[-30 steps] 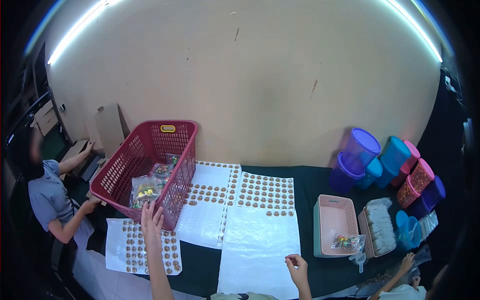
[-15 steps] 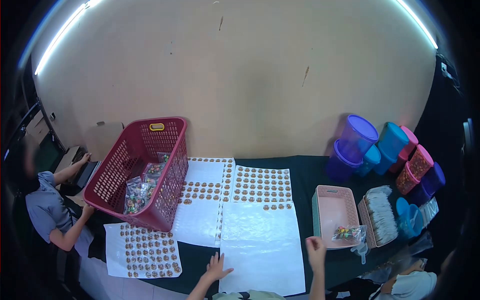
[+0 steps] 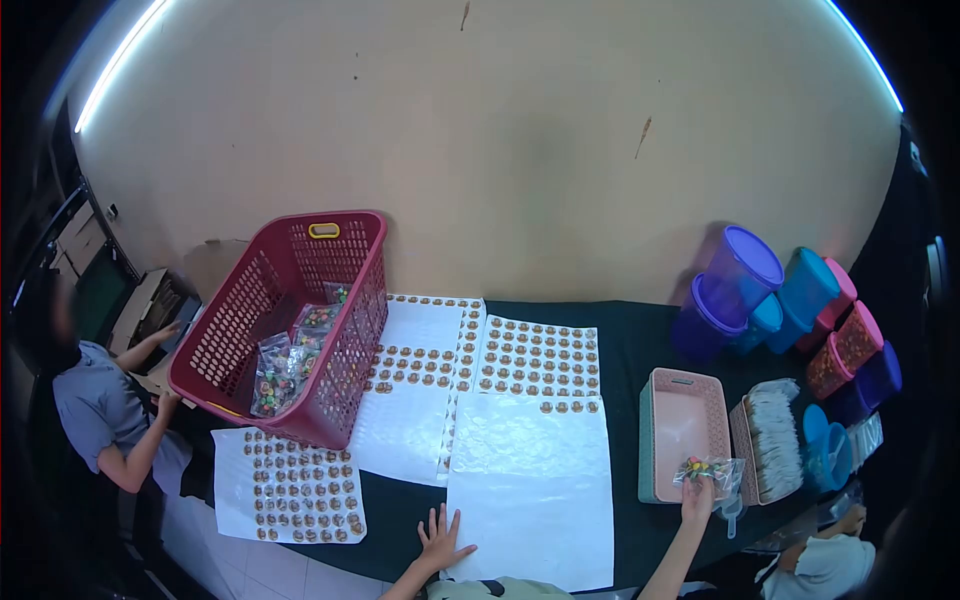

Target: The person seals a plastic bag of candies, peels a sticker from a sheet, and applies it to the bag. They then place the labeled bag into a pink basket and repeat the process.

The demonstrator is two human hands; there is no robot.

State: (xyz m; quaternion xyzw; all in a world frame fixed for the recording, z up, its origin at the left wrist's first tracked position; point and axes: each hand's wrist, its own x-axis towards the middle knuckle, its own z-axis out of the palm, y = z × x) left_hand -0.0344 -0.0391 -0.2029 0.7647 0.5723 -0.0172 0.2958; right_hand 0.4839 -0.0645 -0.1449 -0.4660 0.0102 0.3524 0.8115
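My left hand (image 3: pixel 440 545) lies with its fingers spread at the lower left edge of a white sticker sheet (image 3: pixel 530 480), which is mostly bare backing with a few round brown stickers at its top right. At the front end of the pink basket (image 3: pixel 685 420), my right hand (image 3: pixel 697 496) has its fingers closed on a small clear plastic bag (image 3: pixel 708 467) of colourful pieces. The bag covers part of the fingertips. Under the bag's right side, a clear scoop (image 3: pixel 732 515) hangs past the basket.
A large maroon basket (image 3: pixel 350 390) holds several filled bags. More sticker sheets (image 3: pixel 540 357) lie around it. A narrow basket of stacked packets (image 3: pixel 773 440) and coloured tubs (image 3: pixel 740 270) stand right. A co-worker (image 3: pixel 110 400) is at left; another person's sleeve (image 3: pixel 825 565) shows lower right.
My right hand has moved right and forward from beside the pink basket to the small bag and closed on it. My left hand stays by the sheet. The whole view has shifted slightly.
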